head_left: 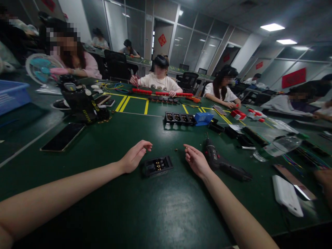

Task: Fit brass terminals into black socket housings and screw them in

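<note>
On the green table, a black socket housing lies between my hands, with brass-coloured metal parts inside it. My left hand hovers just up and left of the housing, its fingers loosely bent and apart, holding nothing I can see. To the right of the housing, my right hand has thumb and forefinger pinched together; whatever may be between them is too small to make out. A tiny brass-coloured piece rests on the table near the right fingertips. A black power screwdriver lies close beside my right hand.
Ahead stand a row of black housings and a blue box. A dark phone lies left; a plastic bottle and a white device lie right. Co-workers sit across the table, one behind red strips.
</note>
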`<state>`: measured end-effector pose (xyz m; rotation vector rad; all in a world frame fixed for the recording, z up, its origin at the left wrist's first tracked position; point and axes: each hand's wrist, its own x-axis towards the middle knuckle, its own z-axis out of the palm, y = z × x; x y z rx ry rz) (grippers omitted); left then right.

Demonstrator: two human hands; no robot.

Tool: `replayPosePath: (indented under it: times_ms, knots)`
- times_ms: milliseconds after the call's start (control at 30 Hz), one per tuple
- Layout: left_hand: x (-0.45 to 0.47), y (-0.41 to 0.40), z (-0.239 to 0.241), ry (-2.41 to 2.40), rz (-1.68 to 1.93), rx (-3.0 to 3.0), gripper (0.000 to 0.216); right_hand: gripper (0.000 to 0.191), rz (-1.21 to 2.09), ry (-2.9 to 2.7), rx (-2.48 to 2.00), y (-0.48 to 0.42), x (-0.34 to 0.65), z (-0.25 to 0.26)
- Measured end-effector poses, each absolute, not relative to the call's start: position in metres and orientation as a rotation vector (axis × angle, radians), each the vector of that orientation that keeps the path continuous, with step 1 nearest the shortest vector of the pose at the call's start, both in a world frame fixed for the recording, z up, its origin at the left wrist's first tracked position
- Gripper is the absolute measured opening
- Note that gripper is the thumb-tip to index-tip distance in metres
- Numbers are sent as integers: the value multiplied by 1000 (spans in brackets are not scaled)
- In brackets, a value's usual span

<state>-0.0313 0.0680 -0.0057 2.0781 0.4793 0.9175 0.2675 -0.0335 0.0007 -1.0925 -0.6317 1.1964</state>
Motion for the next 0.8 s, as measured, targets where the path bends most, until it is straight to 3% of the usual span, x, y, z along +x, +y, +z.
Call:
replayPosePath:
  times_ms: [800]
  knots:
    - [-32, 71, -6, 489, 903, 2163, 32, 26, 1278, -630, -1064, -34, 269, -1]
